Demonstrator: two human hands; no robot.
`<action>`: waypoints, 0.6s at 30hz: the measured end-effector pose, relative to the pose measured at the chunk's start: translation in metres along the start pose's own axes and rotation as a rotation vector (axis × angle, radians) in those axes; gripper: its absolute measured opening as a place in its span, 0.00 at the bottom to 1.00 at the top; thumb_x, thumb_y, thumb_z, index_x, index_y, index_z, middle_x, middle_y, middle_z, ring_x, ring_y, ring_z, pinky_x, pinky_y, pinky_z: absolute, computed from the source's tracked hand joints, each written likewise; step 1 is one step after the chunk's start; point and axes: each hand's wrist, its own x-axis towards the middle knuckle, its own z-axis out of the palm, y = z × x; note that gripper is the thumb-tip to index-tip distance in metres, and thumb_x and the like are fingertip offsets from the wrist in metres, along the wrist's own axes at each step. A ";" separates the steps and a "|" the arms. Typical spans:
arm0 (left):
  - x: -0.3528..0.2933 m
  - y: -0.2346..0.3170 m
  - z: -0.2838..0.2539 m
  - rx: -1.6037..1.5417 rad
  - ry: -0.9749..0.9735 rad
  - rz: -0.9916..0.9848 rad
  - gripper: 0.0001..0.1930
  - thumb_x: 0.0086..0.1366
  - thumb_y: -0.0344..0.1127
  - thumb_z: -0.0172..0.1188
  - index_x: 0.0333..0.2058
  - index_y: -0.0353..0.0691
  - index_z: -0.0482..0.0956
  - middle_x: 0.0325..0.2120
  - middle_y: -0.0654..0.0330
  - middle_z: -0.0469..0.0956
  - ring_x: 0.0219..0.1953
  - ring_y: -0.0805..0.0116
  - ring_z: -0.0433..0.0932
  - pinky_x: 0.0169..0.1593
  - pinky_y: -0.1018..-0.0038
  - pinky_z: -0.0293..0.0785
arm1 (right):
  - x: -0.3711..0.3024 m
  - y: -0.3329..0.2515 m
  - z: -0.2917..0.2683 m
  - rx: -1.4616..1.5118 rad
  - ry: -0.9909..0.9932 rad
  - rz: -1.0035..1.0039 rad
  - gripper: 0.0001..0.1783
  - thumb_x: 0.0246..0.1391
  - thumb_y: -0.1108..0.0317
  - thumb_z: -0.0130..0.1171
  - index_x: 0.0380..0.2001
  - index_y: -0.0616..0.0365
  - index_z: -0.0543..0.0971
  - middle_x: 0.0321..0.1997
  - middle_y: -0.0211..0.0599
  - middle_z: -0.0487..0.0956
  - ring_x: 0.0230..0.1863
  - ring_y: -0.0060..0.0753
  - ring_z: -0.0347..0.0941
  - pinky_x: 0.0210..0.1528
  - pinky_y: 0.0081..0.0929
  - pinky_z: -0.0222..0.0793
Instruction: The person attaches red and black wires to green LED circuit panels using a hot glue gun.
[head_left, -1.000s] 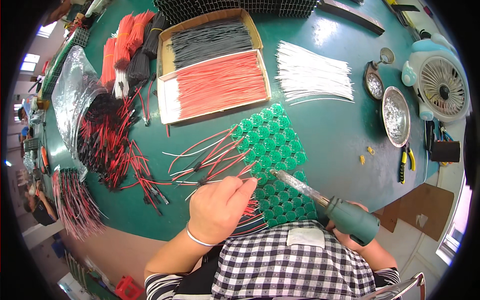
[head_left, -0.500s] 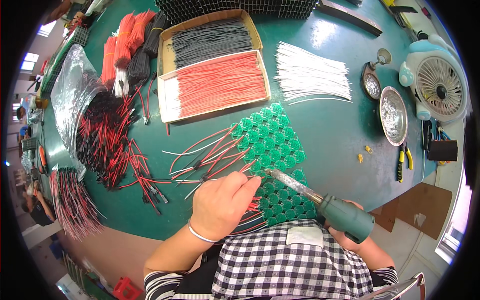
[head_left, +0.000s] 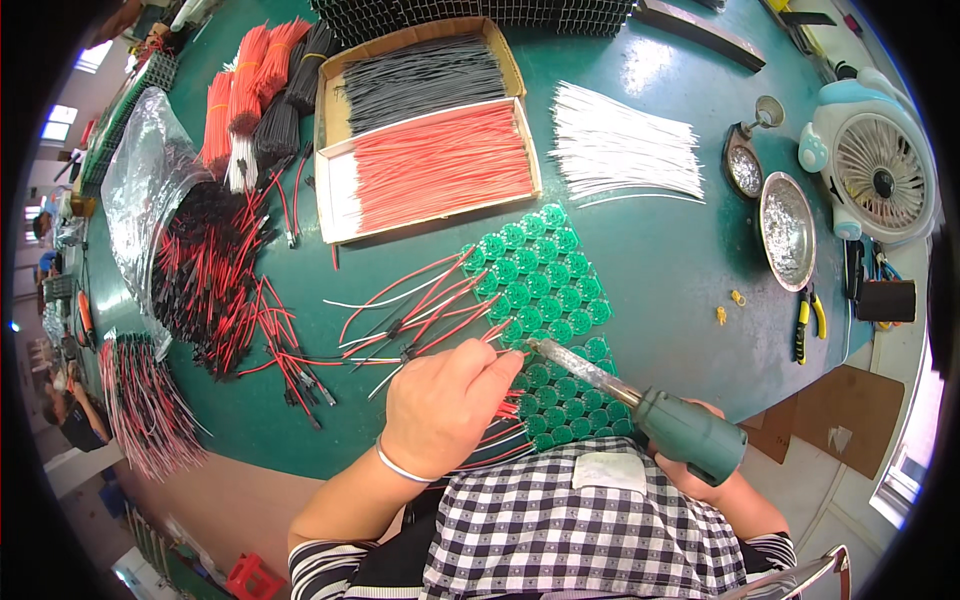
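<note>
Where the green tabletop (head_left: 660,270) ends at the right, brown cardboard (head_left: 860,420) stands below its edge; a red plastic stool (head_left: 255,577) sits on the floor at lower left, and a co-worker (head_left: 83,422) shows at the far left. On the table, red wires (head_left: 445,165) and black wires (head_left: 425,82) fill trays, white wires (head_left: 625,145) lie fanned out beside them, and a clear plastic bag (head_left: 140,190) spills red-and-black leads (head_left: 210,280). A fan (head_left: 882,180), a metal bowl (head_left: 787,232) and yellow-handled cutters (head_left: 802,332) stand at the right. Wired leads (head_left: 425,308) spread left from the circuit-board panel (head_left: 545,295), which lies between the hands just beyond the checked apron (head_left: 590,520); a soldering iron (head_left: 690,435) slants over it. The left hand (head_left: 435,415) is at the panel's left edge, fingers curled, thumb and forefinger pressed together; anything pinched there is too small to tell. The right hand (head_left: 695,475), partly hidden, wraps the iron's green handle, its tip close to the left fingertips.
</note>
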 end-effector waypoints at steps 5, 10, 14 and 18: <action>-0.001 -0.001 0.001 0.002 -0.004 -0.012 0.13 0.46 0.27 0.60 0.34 0.40 0.81 0.23 0.63 0.72 0.20 0.68 0.73 0.21 0.75 0.68 | -0.001 0.002 -0.004 -0.050 -0.019 -0.029 0.09 0.41 0.72 0.59 0.31 0.55 0.80 0.31 0.33 0.80 0.34 0.39 0.76 0.48 0.37 0.69; 0.000 0.001 0.000 -0.001 -0.008 -0.013 0.13 0.45 0.27 0.60 0.34 0.40 0.81 0.23 0.63 0.72 0.20 0.69 0.73 0.21 0.75 0.68 | -0.005 0.002 -0.005 -0.060 -0.074 0.043 0.12 0.42 0.76 0.61 0.34 0.56 0.81 0.37 0.37 0.81 0.37 0.38 0.78 0.52 0.34 0.70; -0.001 0.000 0.001 -0.001 -0.006 -0.016 0.14 0.45 0.27 0.60 0.34 0.40 0.80 0.23 0.64 0.72 0.20 0.69 0.73 0.21 0.75 0.69 | -0.002 0.000 -0.006 -0.055 -0.083 0.015 0.13 0.41 0.76 0.62 0.34 0.56 0.81 0.36 0.37 0.81 0.37 0.39 0.78 0.52 0.35 0.70; 0.000 0.001 0.002 -0.002 0.000 -0.014 0.13 0.44 0.27 0.60 0.34 0.40 0.80 0.23 0.64 0.73 0.20 0.69 0.73 0.21 0.75 0.69 | -0.002 -0.002 0.000 0.018 -0.003 0.095 0.06 0.37 0.72 0.54 0.24 0.55 0.77 0.24 0.30 0.79 0.31 0.40 0.74 0.42 0.38 0.67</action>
